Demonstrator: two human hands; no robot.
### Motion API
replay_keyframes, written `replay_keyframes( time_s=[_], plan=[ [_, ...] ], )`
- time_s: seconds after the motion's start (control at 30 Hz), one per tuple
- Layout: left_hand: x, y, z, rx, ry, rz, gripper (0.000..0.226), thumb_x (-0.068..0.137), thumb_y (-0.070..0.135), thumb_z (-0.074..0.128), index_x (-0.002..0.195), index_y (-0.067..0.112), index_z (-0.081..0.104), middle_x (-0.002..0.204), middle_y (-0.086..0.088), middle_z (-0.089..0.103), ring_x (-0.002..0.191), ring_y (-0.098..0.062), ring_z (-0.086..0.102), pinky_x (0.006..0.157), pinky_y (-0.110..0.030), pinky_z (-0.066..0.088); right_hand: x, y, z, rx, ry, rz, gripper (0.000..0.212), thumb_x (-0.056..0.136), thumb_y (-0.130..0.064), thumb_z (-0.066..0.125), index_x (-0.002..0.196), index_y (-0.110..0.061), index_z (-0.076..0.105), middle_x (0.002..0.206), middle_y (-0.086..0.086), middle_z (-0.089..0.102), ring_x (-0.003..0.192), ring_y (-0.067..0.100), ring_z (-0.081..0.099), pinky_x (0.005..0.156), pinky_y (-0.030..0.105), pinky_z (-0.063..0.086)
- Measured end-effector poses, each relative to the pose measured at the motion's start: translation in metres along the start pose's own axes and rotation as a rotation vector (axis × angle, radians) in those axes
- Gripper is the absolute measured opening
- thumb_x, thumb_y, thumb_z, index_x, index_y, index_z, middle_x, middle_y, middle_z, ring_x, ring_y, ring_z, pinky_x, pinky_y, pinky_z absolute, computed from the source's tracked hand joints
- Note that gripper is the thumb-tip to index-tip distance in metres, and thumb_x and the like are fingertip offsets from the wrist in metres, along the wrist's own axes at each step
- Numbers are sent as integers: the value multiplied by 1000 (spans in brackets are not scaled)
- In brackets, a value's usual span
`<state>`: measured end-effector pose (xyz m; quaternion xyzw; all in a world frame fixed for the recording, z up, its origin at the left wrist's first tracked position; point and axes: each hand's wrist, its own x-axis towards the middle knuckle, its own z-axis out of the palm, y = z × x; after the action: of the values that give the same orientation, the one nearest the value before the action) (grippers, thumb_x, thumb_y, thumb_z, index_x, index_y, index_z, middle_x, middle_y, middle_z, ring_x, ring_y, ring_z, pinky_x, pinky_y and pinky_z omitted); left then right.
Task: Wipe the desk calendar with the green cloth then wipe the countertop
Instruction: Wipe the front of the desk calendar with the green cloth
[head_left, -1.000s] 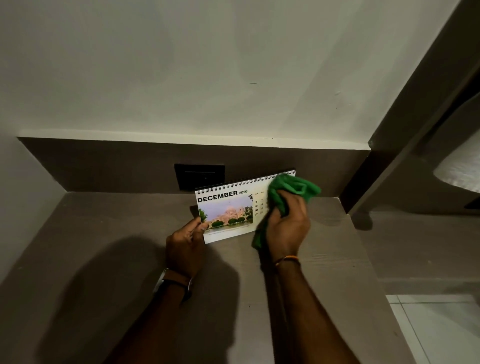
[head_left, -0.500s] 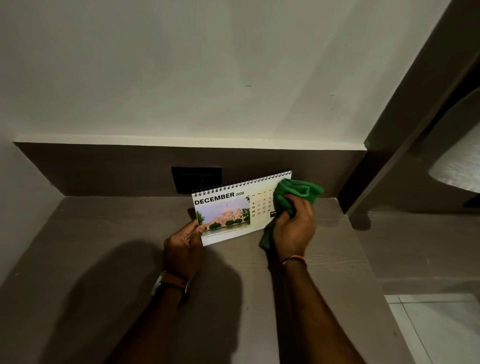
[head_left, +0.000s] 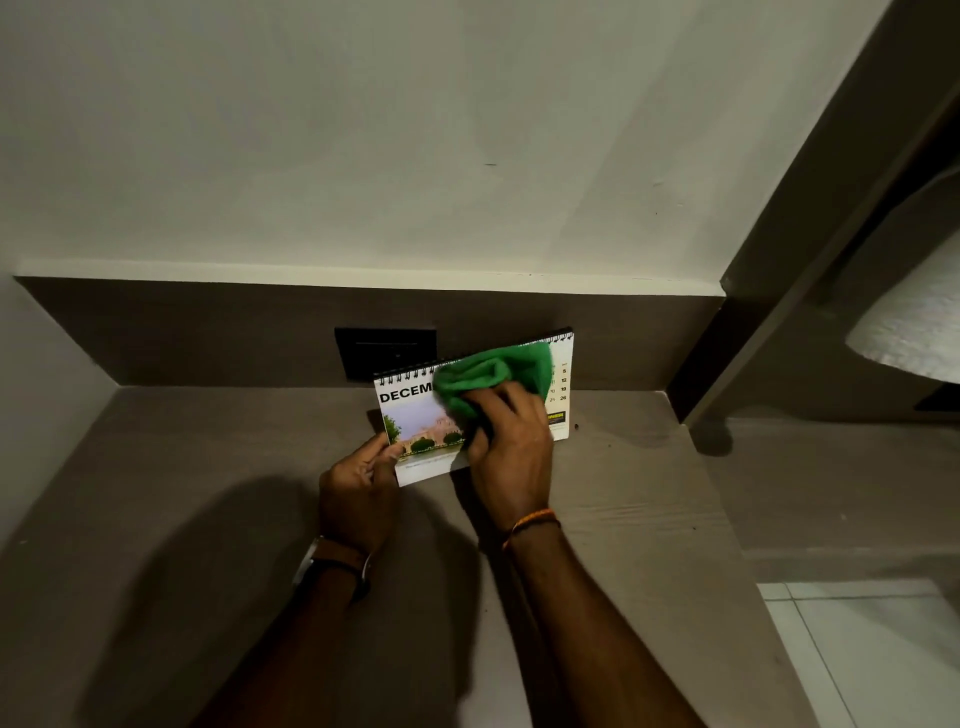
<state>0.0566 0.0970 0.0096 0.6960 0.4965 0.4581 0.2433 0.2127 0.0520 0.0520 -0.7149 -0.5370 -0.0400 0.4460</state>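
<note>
The desk calendar (head_left: 415, 410) stands on the countertop (head_left: 208, 467) near the back wall. Left hand (head_left: 358, 493) pinches its lower left corner. Right hand (head_left: 511, 447) grips the bunched green cloth (head_left: 493, 371), pressed on the page's middle. Readable: "DECEM", and dates 5, 12, 19, 26.

A big pale wall (head_left: 415, 130) fills the far side. Under it runs a brown back panel (head_left: 182, 332) with a black switch plate (head_left: 384, 351). At the near right is a white tiled floor (head_left: 872, 654). The light is dim.
</note>
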Motion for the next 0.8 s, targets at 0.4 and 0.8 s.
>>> replay_keyframes(
  time_s=[0.4, 0.8],
  plan=[
    [0, 2, 1, 1, 11, -15, 28, 86, 12, 58, 107, -2, 69, 101, -7, 71, 87, -4, 63, 76, 0, 39, 14, 32, -14, 136, 205, 274, 47, 70, 18, 58, 104, -8, 77, 107, 9, 69, 98, 28, 66, 94, 26, 49],
    [0, -8, 2, -9, 10, 29, 24, 86, 9, 60, 106, 1, 70, 96, 6, 65, 91, 18, 53, 75, 5, 36, -28, 35, -4, 39, -14, 110, 42, 69, 9, 61, 100, -13, 79, 106, 7, 70, 96, 30, 65, 87, 39, 55]
  ],
)
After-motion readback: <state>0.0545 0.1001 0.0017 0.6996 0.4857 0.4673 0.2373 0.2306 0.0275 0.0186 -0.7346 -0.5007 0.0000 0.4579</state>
